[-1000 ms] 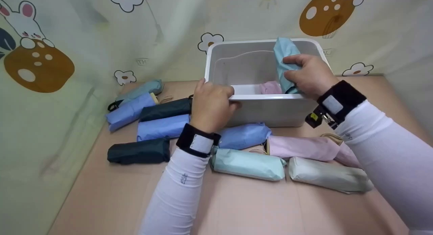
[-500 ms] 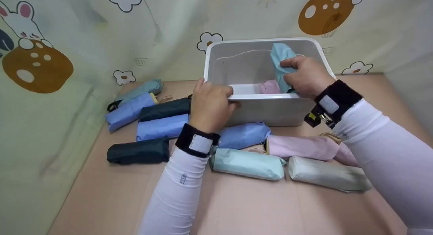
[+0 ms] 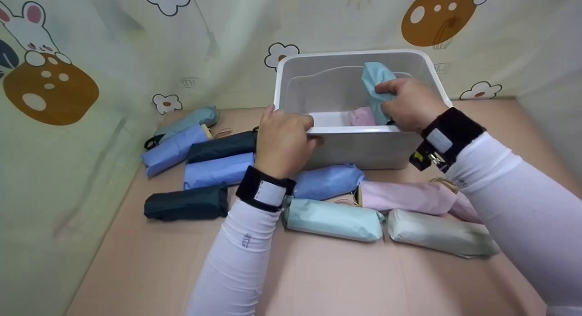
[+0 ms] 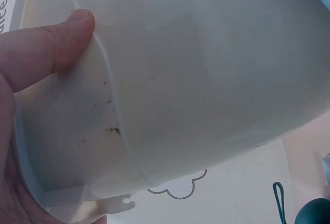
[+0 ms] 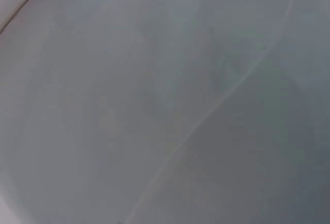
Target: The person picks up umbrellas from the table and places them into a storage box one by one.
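Note:
My left hand (image 3: pixel 284 141) grips the near left rim of a white plastic bin (image 3: pixel 359 147). In the left wrist view its thumb (image 4: pixel 77 26) lies against the bin's outer wall (image 4: pixel 206 80). My right hand (image 3: pixel 416 104) holds a light blue folded umbrella (image 3: pixel 378 86) between thumb and fingers. That umbrella stands tilted inside the bin, its lower end hidden behind the near wall. Beside it on the bin's floor lies a pink folded umbrella (image 3: pixel 361 117), partly hidden. The bin's wall (image 5: pixel 154 105) fills the right wrist view, where my right hand does not show.
Several folded umbrellas lie on the table (image 3: pixel 336 279): a dark green one (image 3: pixel 186 203) and a blue one (image 3: pixel 175 147) at left, a mint one (image 3: pixel 334 219), a pink one (image 3: pixel 409 198) and a pale grey-green one (image 3: pixel 441 232) in front of the bin. A patterned curtain (image 3: pixel 227 43) hangs behind.
My right hand has moved a little down and left, lowering the light blue umbrella deeper into the bin. The left hand stays on the rim.

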The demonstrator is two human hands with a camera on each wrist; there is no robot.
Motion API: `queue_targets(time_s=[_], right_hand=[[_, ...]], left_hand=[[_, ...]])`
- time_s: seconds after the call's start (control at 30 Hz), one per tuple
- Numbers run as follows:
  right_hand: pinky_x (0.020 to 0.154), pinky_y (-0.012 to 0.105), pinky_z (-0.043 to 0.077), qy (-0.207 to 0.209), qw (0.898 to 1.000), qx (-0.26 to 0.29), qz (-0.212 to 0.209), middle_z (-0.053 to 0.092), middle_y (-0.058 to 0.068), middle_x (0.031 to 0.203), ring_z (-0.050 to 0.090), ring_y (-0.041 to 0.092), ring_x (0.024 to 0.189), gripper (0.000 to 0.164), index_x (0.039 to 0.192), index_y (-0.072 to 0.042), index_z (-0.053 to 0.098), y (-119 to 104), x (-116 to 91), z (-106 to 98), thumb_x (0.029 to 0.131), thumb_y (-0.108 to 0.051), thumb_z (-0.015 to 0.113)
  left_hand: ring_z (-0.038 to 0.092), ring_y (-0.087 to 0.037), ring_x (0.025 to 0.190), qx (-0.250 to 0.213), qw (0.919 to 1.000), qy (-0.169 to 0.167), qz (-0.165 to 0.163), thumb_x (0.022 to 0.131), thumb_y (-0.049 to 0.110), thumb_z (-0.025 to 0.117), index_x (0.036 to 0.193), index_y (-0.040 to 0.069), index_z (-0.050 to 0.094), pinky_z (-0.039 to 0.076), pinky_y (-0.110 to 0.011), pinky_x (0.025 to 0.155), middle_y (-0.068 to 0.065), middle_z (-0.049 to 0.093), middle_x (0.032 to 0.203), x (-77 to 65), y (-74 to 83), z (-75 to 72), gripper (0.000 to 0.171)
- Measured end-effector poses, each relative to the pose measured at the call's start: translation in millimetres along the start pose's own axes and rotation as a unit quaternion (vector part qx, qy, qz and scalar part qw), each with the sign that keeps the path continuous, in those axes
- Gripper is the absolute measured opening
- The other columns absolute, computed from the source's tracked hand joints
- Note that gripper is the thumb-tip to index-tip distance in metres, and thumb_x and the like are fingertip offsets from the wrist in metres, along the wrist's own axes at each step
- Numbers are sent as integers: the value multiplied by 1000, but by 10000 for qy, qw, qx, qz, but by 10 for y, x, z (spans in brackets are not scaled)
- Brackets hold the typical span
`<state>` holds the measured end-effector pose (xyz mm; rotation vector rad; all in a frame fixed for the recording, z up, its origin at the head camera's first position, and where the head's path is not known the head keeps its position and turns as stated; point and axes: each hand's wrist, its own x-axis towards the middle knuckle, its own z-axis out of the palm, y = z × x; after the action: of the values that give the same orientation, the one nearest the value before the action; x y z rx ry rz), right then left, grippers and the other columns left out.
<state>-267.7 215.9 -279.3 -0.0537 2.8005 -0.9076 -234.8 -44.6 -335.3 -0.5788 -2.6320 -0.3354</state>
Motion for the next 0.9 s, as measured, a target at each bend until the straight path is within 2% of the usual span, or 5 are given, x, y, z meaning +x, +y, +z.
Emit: queue_targets(time_s=[0.23, 0.5, 0.77, 0.9], right_hand=[[108, 51, 41, 26, 10000, -51, -81, 39, 24, 164, 41, 42, 130, 61, 160, -9, 44, 7, -9, 10, 99, -11, 50], [107, 50, 42, -30, 10000, -18, -63, 38, 25, 165, 40, 42, 131, 60, 160, -9, 43, 15, -6, 19, 100, -11, 50], [116, 54, 35, -94, 9999, -101, -97, 38, 24, 165, 40, 40, 133, 61, 161, -9, 42, 18, 13, 26, 100, -11, 48], [116, 55, 35, -167, 9997, -150, -90, 36, 24, 166, 40, 41, 133, 61, 161, -9, 41, 9, 8, 24, 101, -12, 47]], left_hand=[[71, -34, 96, 44, 9999, 98, 53, 86, 39, 85, 91, 14, 79, 37, -62, 120, -6, 81, 92, -9, -2, 0, 26], [71, -34, 97, 89, 10000, -33, 8, 87, 39, 83, 92, 14, 79, 35, -62, 121, -6, 81, 93, -8, 5, -2, 27], [72, -36, 94, 56, 9999, 112, 100, 84, 37, 86, 85, 12, 77, 39, -62, 118, -7, 81, 88, -10, -3, 3, 26], [72, -36, 94, 19, 9999, 93, 88, 83, 38, 86, 83, 12, 76, 38, -63, 118, -7, 80, 87, -14, 1, -5, 27]])
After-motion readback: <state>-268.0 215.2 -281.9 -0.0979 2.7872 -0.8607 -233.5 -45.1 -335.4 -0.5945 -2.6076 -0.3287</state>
